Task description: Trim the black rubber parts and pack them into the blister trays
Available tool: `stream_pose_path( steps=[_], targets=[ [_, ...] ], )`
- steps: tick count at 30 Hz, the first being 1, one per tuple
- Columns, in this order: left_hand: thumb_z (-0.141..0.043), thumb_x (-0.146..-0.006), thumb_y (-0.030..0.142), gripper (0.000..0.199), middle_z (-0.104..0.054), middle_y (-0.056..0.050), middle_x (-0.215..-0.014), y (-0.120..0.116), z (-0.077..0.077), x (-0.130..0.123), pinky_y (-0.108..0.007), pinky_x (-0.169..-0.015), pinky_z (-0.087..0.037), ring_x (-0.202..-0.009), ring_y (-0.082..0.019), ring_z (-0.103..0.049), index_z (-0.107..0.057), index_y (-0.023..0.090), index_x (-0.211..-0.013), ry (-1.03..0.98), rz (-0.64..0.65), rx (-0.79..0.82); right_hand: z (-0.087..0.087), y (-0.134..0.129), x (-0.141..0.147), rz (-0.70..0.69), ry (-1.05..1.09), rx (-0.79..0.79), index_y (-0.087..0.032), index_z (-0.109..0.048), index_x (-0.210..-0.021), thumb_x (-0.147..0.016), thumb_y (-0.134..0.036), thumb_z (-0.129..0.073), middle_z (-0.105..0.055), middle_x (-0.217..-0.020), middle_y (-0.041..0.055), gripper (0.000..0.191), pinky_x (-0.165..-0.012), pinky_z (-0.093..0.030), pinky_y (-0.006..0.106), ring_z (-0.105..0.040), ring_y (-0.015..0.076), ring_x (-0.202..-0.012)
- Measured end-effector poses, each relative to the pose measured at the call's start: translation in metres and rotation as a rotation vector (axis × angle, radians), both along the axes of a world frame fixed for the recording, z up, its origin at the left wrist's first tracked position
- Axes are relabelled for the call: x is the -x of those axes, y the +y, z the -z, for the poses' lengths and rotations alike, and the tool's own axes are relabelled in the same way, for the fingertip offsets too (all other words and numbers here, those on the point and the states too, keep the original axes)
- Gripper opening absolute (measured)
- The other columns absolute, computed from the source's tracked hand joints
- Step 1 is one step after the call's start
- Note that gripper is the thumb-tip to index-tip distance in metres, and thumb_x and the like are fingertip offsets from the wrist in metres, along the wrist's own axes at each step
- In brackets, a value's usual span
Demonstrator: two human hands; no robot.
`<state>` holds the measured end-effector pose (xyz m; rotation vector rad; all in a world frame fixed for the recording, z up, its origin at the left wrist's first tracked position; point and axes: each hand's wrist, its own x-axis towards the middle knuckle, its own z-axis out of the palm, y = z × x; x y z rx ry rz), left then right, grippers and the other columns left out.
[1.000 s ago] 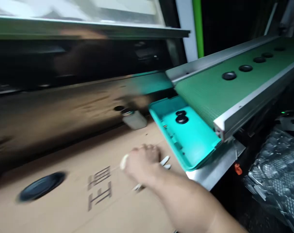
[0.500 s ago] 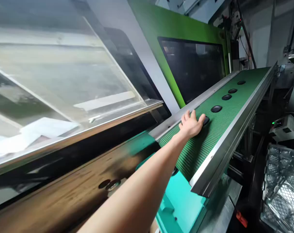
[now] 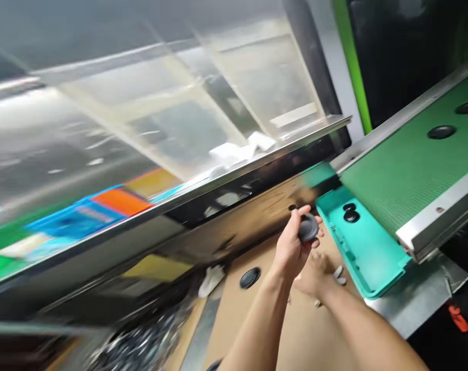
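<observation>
My left hand (image 3: 291, 242) is closed on a round black disc (image 3: 308, 228), holding it above a cardboard-covered surface (image 3: 234, 309). Just below and to the right is my right hand (image 3: 315, 270), low over the cardboard; its fingers are blurred and partly hidden by my left hand. Another black disc (image 3: 250, 277) lies on the cardboard to the left. Two small black round parts sit in the teal tray (image 3: 377, 257) at the end of the green conveyor belt (image 3: 407, 175). A further black disc (image 3: 441, 132) rests on the belt.
Small grey pieces (image 3: 339, 275) lie beside the tray. A white glove (image 3: 211, 281) is at the cardboard's left edge. The conveyor's metal rail (image 3: 443, 211) juts out at the right. An orange-handled tool (image 3: 458, 318) is at lower right, and a transparent-panelled machine stands behind.
The view has swung left and down. My left hand has moved from the belt to above the cardboard and now holds a disc. My right hand has come into view.
</observation>
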<state>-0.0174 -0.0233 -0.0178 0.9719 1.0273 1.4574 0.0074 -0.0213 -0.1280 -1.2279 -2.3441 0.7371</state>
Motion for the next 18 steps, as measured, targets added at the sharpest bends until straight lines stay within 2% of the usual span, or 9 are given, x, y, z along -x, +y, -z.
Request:
stream_pose_path(
  steps=[2,4,6,8,10,12,15,18],
  targets=[
    [-0.047,-0.095,0.060,0.049,-0.067,-0.009,-0.084,-0.034,0.035,0.054,-0.020,-0.040,-0.038,-0.055,-0.014,-0.060,-0.058,0.015,-0.112,-0.154,-0.117,0.134,0.006,-0.007,0.017,0.005,-0.082,0.013,-0.013,-0.064,-0.119,-0.091,-0.028,-0.060,-0.063,-0.122,0.0162,0.033,-0.098,-0.045,0.046,-0.057,0.0309,-0.115],
    [-0.036,-0.101,0.052,0.046,-0.066,-0.009,-0.079,-0.059,0.070,0.097,-0.020,-0.038,-0.035,-0.052,-0.013,-0.057,-0.060,0.013,-0.106,-0.294,-0.216,0.219,0.011,-0.011,0.023,0.019,-0.152,-0.029,-0.011,-0.063,-0.121,-0.091,-0.024,-0.055,-0.063,-0.122,0.0192,0.034,-0.098,-0.043,0.045,-0.056,0.0314,-0.117],
    [-0.033,-0.103,0.042,0.041,-0.066,-0.011,-0.081,-0.075,0.101,0.127,-0.021,-0.042,-0.039,-0.057,-0.014,-0.059,-0.061,0.012,-0.106,-0.436,-0.275,0.231,0.012,-0.013,0.023,-0.001,-0.219,-0.117,-0.011,-0.061,-0.124,-0.091,-0.028,-0.057,-0.061,-0.125,0.0208,0.038,-0.098,-0.042,0.046,-0.053,0.0339,-0.120],
    [-0.035,-0.102,0.035,0.037,-0.069,-0.013,-0.089,-0.083,0.123,0.146,-0.024,-0.050,-0.048,-0.068,-0.018,-0.064,-0.062,0.011,-0.109,-0.570,-0.289,0.191,0.011,-0.014,0.020,-0.071,-0.301,-0.163,-0.013,-0.062,-0.123,-0.087,-0.028,-0.063,-0.061,-0.125,0.0203,0.039,-0.096,-0.043,0.046,-0.052,0.0355,-0.120],
    [-0.038,-0.100,0.030,0.035,-0.070,-0.016,-0.098,-0.087,0.137,0.156,-0.030,-0.060,-0.053,-0.081,-0.022,-0.068,-0.064,0.010,-0.111,-0.665,-0.276,0.164,0.009,-0.017,0.020,-0.133,-0.297,-0.166,-0.015,-0.064,-0.120,-0.087,-0.026,-0.063,-0.062,-0.121,0.0183,0.035,-0.093,-0.045,0.044,-0.054,0.0338,-0.116],
    [-0.040,-0.097,0.026,0.033,-0.071,-0.017,-0.104,-0.087,0.143,0.159,-0.034,-0.070,-0.056,-0.092,-0.025,-0.069,-0.066,0.009,-0.109,-0.717,-0.259,0.153,0.008,-0.021,0.026,-0.109,-0.150,-0.172,-0.017,-0.062,-0.123,-0.092,-0.030,-0.059,-0.063,-0.119,0.0154,0.034,-0.092,-0.046,0.040,-0.057,0.0293,-0.112],
    [-0.041,-0.094,0.019,0.030,-0.072,-0.014,-0.098,-0.085,0.144,0.156,-0.035,-0.087,-0.056,-0.094,-0.022,-0.069,-0.069,0.010,-0.098,-0.755,-0.272,0.125,0.012,-0.034,0.044,-0.030,0.120,-0.187,-0.020,-0.058,-0.131,-0.096,-0.040,-0.058,-0.064,-0.120,0.0113,0.041,-0.097,-0.045,0.035,-0.057,0.0237,-0.111],
    [-0.042,-0.096,0.023,0.030,-0.073,-0.012,-0.094,-0.083,0.143,0.153,-0.036,-0.098,-0.053,-0.097,-0.022,-0.070,-0.070,0.012,-0.094,-0.781,-0.236,0.125,0.021,-0.053,0.061,-0.053,0.130,-0.258,-0.022,-0.062,-0.130,-0.097,-0.038,-0.057,-0.063,-0.119,0.0109,0.037,-0.096,-0.045,0.035,-0.055,0.0243,-0.110]
  ],
)
